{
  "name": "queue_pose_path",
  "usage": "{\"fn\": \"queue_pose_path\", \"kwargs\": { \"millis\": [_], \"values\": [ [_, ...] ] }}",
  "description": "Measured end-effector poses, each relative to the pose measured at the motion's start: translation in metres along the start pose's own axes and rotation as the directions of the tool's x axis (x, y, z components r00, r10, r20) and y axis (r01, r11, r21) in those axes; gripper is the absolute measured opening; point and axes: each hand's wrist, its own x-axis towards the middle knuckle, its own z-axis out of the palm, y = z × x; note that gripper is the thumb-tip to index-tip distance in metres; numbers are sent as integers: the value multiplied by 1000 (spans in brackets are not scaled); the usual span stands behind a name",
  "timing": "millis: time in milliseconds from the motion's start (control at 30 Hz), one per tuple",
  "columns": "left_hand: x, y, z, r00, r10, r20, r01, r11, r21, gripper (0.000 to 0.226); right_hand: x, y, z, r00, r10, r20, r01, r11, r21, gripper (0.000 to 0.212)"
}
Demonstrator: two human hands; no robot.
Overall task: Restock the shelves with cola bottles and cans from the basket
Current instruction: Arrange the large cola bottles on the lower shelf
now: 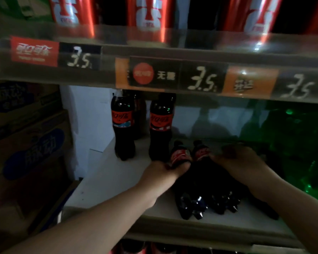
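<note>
— Head view: what has your left hand (160,173) got?
— My grip is closed around one lying cola bottle (181,156), at its label. My right hand (235,158) is wrapped on the neighbouring bottle (202,153).
— Where are they?
— Mid-shelf (114,180), bases toward the front edge; two upright bottles (161,129) stand behind, toward the left.

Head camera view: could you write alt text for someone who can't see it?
Two bare hands, left hand and right hand, each grip a small cola bottle on a dim shelf, beside two upright cola bottles. Red cans line the shelf above.
</note>
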Motion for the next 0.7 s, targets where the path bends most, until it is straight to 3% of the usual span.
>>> {"fn": "queue_pose_path", "kwargs": {
  "millis": [100, 233, 300, 400, 600, 700],
  "values": [
    [10, 12, 14, 995, -97, -17, 95, 993, -71, 72, 8, 2, 4, 998, 54, 26, -52, 997, -58, 27],
    [16, 31, 22, 979, -204, -19, 198, 966, -164, 39, 15, -8, 6, 992, 58, 116, -39, 987, -158, 8],
    [18, 34, 24, 971, -236, -24, 227, 954, -197, 36, 18, -11, 3, 986, 52, 157, -11, 967, -255, 26],
    [20, 33, 21, 962, -274, -2, 264, 930, -256, 56, 21, -14, 3, 981, 88, 173, -24, 940, -341, 42],
    [9, 27, -2, 967, -254, 4, 246, 932, -268, 45, 29, -1, 10, 955, 159, 251, -80, 951, -297, 48],
    [5, 24, -14, 977, -214, -2, 208, 953, -221, 52, 35, -1, 15, 934, 190, 302, -109, 958, -267, 55]
  ]
}}
